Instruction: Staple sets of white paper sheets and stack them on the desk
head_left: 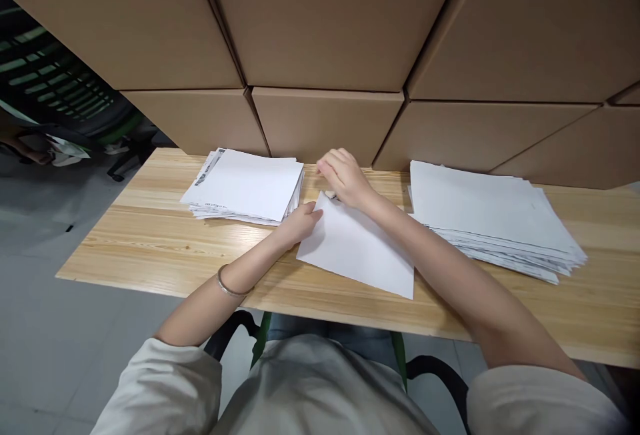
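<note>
A white sheet of paper (363,248) lies at a slant on the wooden table in front of me. My left hand (301,223) grips its upper left corner, thumb on top. Just above the sheet's top corner is my right hand (345,178), its fingers curled and pointing left; whether it holds anything is hidden. A small pale object (330,193) shows beneath that hand, too small to name. To the left sits a stack of papers (250,185), some with dark print along the edge. A larger paper stack (493,211) lies on the right, partly beyond my right forearm.
Cardboard boxes (327,125) form a wall along the table's back edge. The wooden table (150,241) ends near my body. A dark chair (55,75) and part of another person are at the far left.
</note>
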`<state>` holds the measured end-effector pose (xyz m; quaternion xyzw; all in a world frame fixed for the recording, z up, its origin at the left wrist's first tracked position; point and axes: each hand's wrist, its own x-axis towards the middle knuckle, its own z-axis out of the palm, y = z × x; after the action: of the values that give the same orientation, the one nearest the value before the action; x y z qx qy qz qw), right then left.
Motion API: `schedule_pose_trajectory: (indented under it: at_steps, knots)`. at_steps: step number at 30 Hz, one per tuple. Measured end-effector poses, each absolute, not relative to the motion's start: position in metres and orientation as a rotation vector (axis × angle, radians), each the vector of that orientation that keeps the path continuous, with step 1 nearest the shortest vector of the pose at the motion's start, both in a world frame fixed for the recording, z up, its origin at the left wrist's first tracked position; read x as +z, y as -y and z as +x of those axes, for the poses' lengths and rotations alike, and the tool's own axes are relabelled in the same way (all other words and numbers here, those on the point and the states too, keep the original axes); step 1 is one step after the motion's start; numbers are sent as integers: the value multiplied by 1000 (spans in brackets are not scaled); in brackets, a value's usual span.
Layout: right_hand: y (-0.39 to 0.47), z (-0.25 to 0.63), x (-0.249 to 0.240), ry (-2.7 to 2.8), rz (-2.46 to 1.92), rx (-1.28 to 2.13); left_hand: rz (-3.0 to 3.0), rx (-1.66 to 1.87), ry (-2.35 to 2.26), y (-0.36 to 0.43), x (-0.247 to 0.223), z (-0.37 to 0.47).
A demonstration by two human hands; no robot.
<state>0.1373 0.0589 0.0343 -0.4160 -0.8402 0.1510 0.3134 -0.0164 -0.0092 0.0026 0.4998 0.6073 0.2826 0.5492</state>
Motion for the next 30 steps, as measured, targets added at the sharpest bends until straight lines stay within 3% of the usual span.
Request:
schedule_pose_trajectory:
  at_steps: [6,12,16,18,20,22,25,30]
  knots:
    - [-11,218,41,2074,-1146,554,1505,574,-1337,25,38,-33]
    - [-8,271,30,1518,-1285,1223,1320,1010,-1271,22,45,-35]
    - [-2,275,39,1477,-1411,1450,1236,1183,-1267,18,30,-29]
    - [5,268,44,1523,-1547,1218,1255,1193,-1268,18,23,-24]
    - [15,253,45,1675,-1609,745,1277,1188,-1283,19,17,-18]
    - [28,233,42,1997,-1422,320,1279,1192,-1285,19,14,-13]
    - [49,200,30,2522,-879,199,1242,1200,-1249,18,12,-8]
    - [63,178,21,2532,-1048,211,1172,1151,-1152,19,13,-4]
